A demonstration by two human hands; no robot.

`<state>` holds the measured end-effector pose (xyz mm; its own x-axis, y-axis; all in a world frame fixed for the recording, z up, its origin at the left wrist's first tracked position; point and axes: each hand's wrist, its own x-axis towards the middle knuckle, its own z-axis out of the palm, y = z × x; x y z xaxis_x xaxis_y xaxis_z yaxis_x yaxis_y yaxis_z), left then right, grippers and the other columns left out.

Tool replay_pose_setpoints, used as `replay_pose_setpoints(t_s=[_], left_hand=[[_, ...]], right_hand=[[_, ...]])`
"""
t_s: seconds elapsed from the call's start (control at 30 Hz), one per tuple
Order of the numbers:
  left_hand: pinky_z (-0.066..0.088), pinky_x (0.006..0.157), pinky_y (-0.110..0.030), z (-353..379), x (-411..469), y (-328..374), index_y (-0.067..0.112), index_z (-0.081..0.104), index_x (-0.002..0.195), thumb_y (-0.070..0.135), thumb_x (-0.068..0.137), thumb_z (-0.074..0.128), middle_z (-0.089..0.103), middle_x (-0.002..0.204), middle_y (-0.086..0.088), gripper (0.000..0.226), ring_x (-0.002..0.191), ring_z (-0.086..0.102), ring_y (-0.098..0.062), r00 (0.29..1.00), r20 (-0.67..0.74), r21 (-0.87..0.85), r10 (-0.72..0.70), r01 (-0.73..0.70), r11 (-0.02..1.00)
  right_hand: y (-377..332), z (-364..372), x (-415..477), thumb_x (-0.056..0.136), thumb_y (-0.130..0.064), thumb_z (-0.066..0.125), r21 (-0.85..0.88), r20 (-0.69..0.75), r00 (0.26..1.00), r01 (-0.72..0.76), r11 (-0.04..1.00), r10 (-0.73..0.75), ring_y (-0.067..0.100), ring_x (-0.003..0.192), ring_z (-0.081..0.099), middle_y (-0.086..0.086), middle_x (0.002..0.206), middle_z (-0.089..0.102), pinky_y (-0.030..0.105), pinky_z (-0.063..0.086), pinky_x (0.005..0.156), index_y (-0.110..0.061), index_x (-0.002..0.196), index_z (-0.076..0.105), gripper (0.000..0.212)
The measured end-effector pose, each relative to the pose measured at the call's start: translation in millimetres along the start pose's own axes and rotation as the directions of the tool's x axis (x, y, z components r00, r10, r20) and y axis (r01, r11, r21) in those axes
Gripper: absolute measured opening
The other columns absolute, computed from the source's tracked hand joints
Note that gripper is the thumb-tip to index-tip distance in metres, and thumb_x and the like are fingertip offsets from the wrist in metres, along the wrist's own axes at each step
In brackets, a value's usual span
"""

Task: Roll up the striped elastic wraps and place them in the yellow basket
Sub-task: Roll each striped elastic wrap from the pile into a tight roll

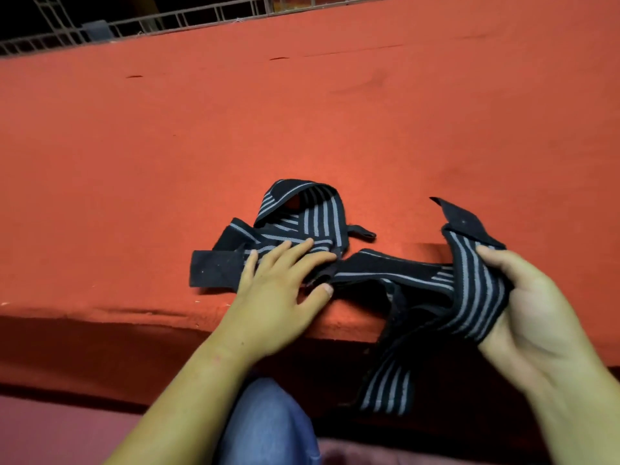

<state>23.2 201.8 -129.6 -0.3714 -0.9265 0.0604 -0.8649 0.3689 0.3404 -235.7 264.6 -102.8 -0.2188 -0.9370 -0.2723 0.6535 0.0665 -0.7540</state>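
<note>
A red cloth (302, 129) covers the wide surface and fills most of the view. Along its far edge runs a pale wire railing (167, 20), with darkness behind it.

Close to the front edge of the red cloth, about midway along it, lies a tangled heap of striped elastic wraps (312, 216), black with grey lines, none of it rolled. How many bands make up the heap cannot be told. From the heap 1 loose wrap (469, 263) runs to the right along the front edge; part of it is lifted off the cloth and its tail hangs down over the edge.

The right hand (543, 313) is past the front edge of the red cloth, to the right, palm turned inward. It grips the loose wrap, thumb on top and fingers curled behind the band. The left hand (278, 283) lies flat on the heap just inside the front edge, fingers straight and spread, pressing the bands down and clasping nothing.

Below the front edge a knee in blue denim (265, 424) shows between the 2 forearms.

A plain black end tab (214, 268) sticks out of the heap to the left, and a small black loop (364, 232) to its right, both flat on the red cloth.
</note>
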Motion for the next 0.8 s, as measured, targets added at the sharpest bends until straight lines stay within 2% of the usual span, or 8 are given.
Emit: replay_pose_setpoints(t_s=[0.13, 0.23, 0.3, 0.37, 0.47, 0.57, 0.63, 0.8], left_hand=[[-0.001, 0.129, -0.051, -7.4, 7.3, -21.0, 0.056, 0.036, 0.144, 0.081, 0.088, 0.035, 0.025, 0.165, 0.026, 0.062, 0.157, 0.013, -0.005, 0.997, -0.032, 0.016, -0.074, 0.075, 0.997], [0.001, 0.128, -0.051, -7.8, 9.1, -32.2, 0.05, 0.041, 0.144, 0.078, 0.089, 0.037, 0.026, 0.167, 0.019, 0.061, 0.157, 0.014, -0.01, 0.985, -0.08, 0.044, -0.155, 0.158, 0.986], [0.002, 0.128, -0.051, -4.4, 8.8, -30.1, 0.047, 0.045, 0.144, 0.073, 0.092, 0.036, 0.027, 0.168, 0.014, 0.059, 0.158, 0.015, -0.014, 0.981, -0.122, 0.034, -0.149, 0.154, 0.987], [0.009, 0.128, -0.051, -4.3, 5.4, -20.7, 0.04, 0.053, 0.141, 0.063, 0.088, 0.041, 0.029, 0.168, 0.008, 0.06, 0.157, 0.018, -0.018, 0.977, -0.199, -0.013, -0.073, 0.072, 0.997], [0.021, 0.126, -0.03, -9.6, 2.6, 8.0, 0.028, 0.06, 0.139, 0.028, 0.084, 0.055, 0.043, 0.159, 0.01, 0.056, 0.15, 0.031, -0.006, 0.971, -0.21, -0.223, 0.115, -0.162, 0.961], [0.03, 0.116, -0.014, -10.0, 4.4, 44.8, 0.026, 0.058, 0.144, -0.002, 0.083, 0.054, 0.059, 0.145, 0.013, 0.067, 0.136, 0.047, 0.006, 0.962, -0.027, -0.394, 0.272, -0.26, 0.882], [0.027, 0.112, -0.006, -1.1, 10.9, 51.8, 0.025, 0.058, 0.145, -0.008, 0.086, 0.051, 0.061, 0.145, 0.012, 0.069, 0.134, 0.047, 0.01, 0.96, 0.034, -0.411, 0.277, -0.239, 0.88], [0.03, 0.108, -0.004, 16.4, 19.7, 45.2, 0.023, 0.065, 0.138, -0.007, 0.094, 0.051, 0.066, 0.136, 0.012, 0.055, 0.128, 0.053, 0.007, 0.976, -0.068, -0.406, 0.209, -0.218, 0.888]], right_hand=[[-3.1, 1.1, 1.1, 0.102, -0.02, 0.051, 0.021, -0.032, 0.998, 0.051, 0.998, -0.05, 0.016, 0.065, 0.072, 0.0, 0.076, 0.073, 0.03, 0.063, 0.06, -0.014, 0.098, 0.073, 0.024], [-11.3, -2.3, 2.8, 0.101, -0.021, 0.049, 0.077, -0.08, 0.988, 0.137, 0.988, -0.131, 0.016, 0.061, 0.066, -0.002, 0.068, 0.068, 0.03, 0.061, 0.06, -0.017, 0.089, 0.07, 0.025], [-14.2, -3.8, 2.9, 0.1, -0.023, 0.048, 0.089, -0.082, 0.986, 0.151, 0.985, -0.144, 0.019, 0.063, 0.065, 0.0, 0.069, 0.065, 0.033, 0.06, 0.065, -0.018, 0.084, 0.069, 0.027], [-13.0, -3.6, 2.4, 0.099, -0.025, 0.049, 0.082, -0.065, 0.991, 0.119, 0.99, -0.114, 0.02, 0.065, 0.063, 0.002, 0.073, 0.062, 0.031, 0.059, 0.065, -0.017, 0.083, 0.068, 0.026], [-9.0, -1.5, 2.6, 0.098, -0.025, 0.05, 0.069, -0.056, 0.994, 0.095, 0.993, -0.091, 0.022, 0.068, 0.062, 0.004, 0.076, 0.061, 0.031, 0.059, 0.065, -0.017, 0.083, 0.068, 0.024], [-9.4, 2.7, 0.7, 0.098, -0.024, 0.049, 0.067, -0.071, 0.995, 0.082, 0.994, -0.077, 0.023, 0.067, 0.063, 0.004, 0.074, 0.06, 0.032, 0.061, 0.064, -0.017, 0.081, 0.067, 0.026], [-10.9, 3.5, -1.4, 0.098, -0.023, 0.048, 0.079, -0.088, 0.994, 0.076, 0.994, -0.069, 0.022, 0.061, 0.064, 0.003, 0.067, 0.06, 0.031, 0.062, 0.06, -0.016, 0.074, 0.065, 0.031], [-17.4, -2.4, -9.0, 0.097, -0.027, 0.045, 0.042, -0.107, 0.99, 0.091, 0.995, -0.087, 0.023, 0.051, 0.061, 0.004, 0.059, 0.059, 0.028, 0.056, 0.05, -0.018, 0.065, 0.065, 0.039]])
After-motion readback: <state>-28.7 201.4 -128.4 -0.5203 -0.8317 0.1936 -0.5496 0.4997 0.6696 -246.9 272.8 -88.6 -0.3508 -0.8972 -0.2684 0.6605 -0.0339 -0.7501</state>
